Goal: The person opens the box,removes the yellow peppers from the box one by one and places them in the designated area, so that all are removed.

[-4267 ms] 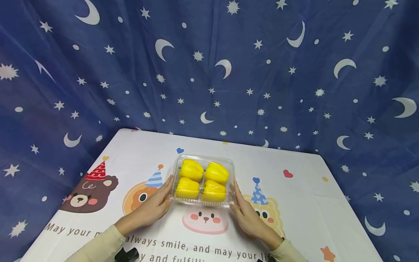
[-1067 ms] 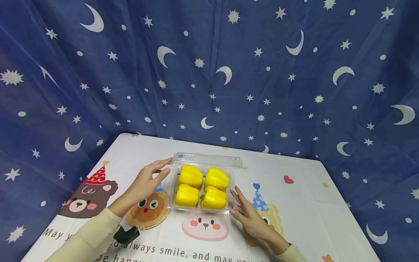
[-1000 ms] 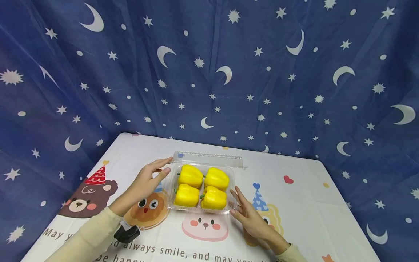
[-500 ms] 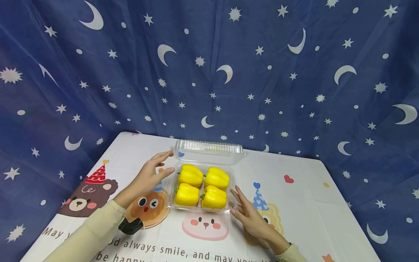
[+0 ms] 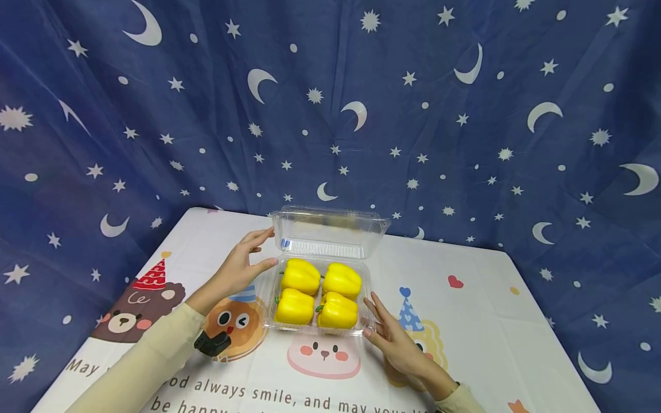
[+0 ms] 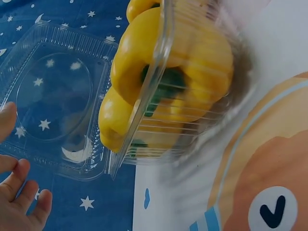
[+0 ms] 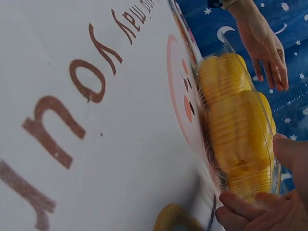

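A clear plastic clamshell box [image 5: 315, 331] rests on the table with its lid [image 5: 330, 230] tipped up at the back. Inside sit several yellow bell peppers [image 5: 342, 281] with green stems, in two rows. My left hand [image 5: 238, 271] is at the lid's left edge, fingertips touching it, thumb apart and lower near the hinge. In the left wrist view the lid [image 6: 55, 96] stands beside loosely bent fingers. At the base's right side, my right hand [image 5: 396, 346] holds the wall between thumb and fingers. The right wrist view shows that thumb at the rim and fingers curled below.
A white tablecloth [image 5: 480, 321] printed with cartoon animals and lettering covers the table. A blue curtain [image 5: 392, 86] with moons and stars hangs right behind the back edge. A black device [image 5: 213, 344] is strapped at the left wrist.
The box was closed, held by both hands. Its lid has since swung up and back, rising further over the last second as my left hand moved up with it. My right hand has stayed put.
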`<state>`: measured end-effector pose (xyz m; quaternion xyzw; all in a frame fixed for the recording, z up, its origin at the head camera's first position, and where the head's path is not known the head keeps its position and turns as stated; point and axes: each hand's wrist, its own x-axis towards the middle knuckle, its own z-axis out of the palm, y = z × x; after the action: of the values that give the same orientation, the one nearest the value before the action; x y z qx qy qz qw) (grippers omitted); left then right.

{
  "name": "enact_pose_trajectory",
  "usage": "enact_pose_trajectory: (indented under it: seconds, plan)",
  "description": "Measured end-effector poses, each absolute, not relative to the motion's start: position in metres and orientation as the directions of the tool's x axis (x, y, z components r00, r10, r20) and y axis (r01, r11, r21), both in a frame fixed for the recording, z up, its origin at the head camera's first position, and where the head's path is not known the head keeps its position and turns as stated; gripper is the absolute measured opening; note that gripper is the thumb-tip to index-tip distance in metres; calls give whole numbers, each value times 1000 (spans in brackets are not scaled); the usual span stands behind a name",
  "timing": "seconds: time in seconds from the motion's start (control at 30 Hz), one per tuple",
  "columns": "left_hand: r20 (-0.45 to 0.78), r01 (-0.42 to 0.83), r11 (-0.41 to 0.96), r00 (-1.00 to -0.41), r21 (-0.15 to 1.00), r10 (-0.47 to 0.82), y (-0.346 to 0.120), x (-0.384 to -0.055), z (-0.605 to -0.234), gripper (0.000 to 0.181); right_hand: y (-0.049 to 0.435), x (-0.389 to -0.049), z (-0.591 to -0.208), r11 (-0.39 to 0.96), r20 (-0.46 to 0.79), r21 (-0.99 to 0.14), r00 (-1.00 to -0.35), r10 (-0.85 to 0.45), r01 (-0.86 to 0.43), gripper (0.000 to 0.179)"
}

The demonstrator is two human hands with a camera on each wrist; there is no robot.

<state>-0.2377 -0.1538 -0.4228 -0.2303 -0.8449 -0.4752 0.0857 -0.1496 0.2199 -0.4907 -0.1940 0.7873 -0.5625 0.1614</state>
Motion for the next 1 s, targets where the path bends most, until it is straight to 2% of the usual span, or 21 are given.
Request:
enact_pose_trajectory:
  seconds: [0.23, 0.63, 1.0]
  plan:
    - [360, 479, 422, -872, 770, 332, -154, -249, -423, 66, 220, -150, -491, 298, -40, -947, -876, -481, -120, 88]
    - [262, 414, 413, -888, 811, 377, -155, -264, -422, 79, 220, -152, -489, 271, -41, -957, -874, -484, -106, 89]
    - [165, 325, 429, -915, 843, 370, -152, -271, -423, 69, 223, -153, -489, 258, -27, -958, -858, -513, -124, 89]
